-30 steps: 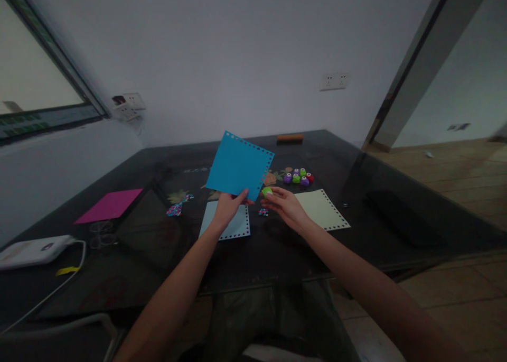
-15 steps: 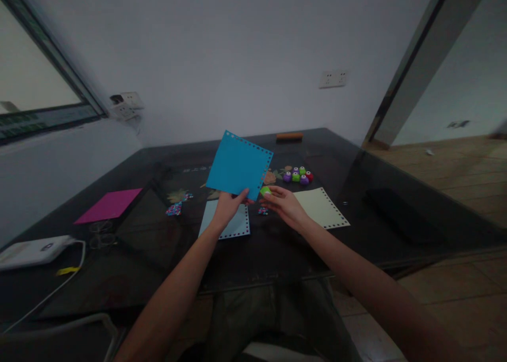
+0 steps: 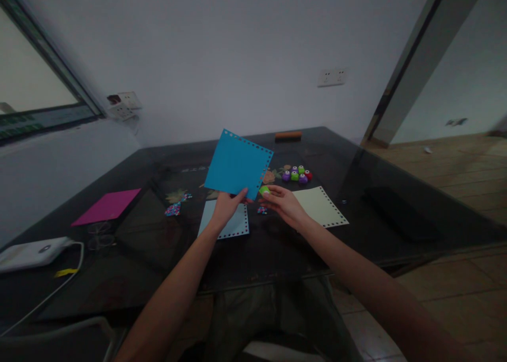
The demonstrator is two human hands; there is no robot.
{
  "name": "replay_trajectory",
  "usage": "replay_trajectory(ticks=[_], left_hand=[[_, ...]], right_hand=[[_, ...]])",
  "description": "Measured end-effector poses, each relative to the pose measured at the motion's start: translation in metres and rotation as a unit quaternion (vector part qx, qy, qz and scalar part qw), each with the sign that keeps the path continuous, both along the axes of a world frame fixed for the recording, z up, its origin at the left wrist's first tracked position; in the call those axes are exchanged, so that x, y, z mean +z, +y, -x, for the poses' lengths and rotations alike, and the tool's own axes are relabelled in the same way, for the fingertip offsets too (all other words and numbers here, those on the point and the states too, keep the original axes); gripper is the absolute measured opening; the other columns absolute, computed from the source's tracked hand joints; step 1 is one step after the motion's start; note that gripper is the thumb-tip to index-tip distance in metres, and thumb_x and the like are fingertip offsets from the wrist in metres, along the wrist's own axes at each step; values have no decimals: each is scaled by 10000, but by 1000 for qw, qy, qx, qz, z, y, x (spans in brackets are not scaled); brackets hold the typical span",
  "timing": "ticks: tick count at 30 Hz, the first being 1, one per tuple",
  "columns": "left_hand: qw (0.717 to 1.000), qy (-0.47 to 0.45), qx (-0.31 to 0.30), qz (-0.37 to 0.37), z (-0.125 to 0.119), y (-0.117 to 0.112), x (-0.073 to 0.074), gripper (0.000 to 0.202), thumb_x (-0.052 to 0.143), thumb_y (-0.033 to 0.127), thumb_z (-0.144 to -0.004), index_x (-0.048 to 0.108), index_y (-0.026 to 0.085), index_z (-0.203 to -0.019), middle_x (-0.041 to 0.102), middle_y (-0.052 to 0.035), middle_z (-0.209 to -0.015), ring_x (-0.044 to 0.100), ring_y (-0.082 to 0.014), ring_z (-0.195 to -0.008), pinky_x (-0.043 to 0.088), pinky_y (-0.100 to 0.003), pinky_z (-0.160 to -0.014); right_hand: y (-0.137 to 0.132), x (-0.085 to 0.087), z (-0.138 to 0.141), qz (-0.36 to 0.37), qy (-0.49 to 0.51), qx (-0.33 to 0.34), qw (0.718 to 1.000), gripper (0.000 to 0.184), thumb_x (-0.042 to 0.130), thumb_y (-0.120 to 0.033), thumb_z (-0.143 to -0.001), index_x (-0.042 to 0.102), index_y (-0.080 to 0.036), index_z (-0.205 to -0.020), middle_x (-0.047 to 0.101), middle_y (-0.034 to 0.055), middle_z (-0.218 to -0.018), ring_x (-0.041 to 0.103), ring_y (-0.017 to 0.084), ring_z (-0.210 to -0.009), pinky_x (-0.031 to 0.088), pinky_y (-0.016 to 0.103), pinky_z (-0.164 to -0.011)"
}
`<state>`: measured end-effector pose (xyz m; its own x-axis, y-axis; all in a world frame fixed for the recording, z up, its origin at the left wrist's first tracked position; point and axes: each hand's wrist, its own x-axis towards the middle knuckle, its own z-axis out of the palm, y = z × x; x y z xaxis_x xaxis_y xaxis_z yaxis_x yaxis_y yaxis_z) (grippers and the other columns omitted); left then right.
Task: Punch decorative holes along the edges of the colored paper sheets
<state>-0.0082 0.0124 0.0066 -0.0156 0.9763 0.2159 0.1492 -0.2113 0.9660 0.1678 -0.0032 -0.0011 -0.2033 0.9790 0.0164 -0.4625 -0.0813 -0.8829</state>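
My left hand [image 3: 225,206] pinches the lower corner of a bright blue paper sheet [image 3: 237,164] and holds it tilted above the dark table [image 3: 277,246]. Small holes run along the sheet's top and right edges. My right hand [image 3: 283,203] is closed round a small green hole punch [image 3: 264,190] at the sheet's lower right edge. A pale blue sheet [image 3: 233,225] with punched edges lies flat under my left hand. A cream sheet [image 3: 321,207] with punched edges lies to the right of my right hand.
A cluster of small purple, green and red punches [image 3: 296,175] sits behind the cream sheet. A magenta sheet [image 3: 106,207] lies at the left. Paper scraps [image 3: 174,209], a white device with a cable [image 3: 34,252], an orange bar [image 3: 288,135] and a dark object [image 3: 396,209] also rest on the table.
Almost nothing: both hands stay on the blue sheet and the green punch, and the view has drifted slightly.
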Motion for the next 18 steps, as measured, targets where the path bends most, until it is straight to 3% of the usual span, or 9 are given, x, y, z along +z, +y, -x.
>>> replay_trajectory(ticks=[18], left_hand=[[1000, 14, -4, -10, 2, 1, -3, 216, 653, 321, -739, 624, 134, -844, 711, -63, -684, 681, -196, -602, 569, -327, -644]], right_hand=[[-1, 0, 0, 2, -14, -2, 1000, 355, 808, -255, -572, 642, -186, -878, 654, 40, -934, 644, 149, -746, 537, 295, -689]])
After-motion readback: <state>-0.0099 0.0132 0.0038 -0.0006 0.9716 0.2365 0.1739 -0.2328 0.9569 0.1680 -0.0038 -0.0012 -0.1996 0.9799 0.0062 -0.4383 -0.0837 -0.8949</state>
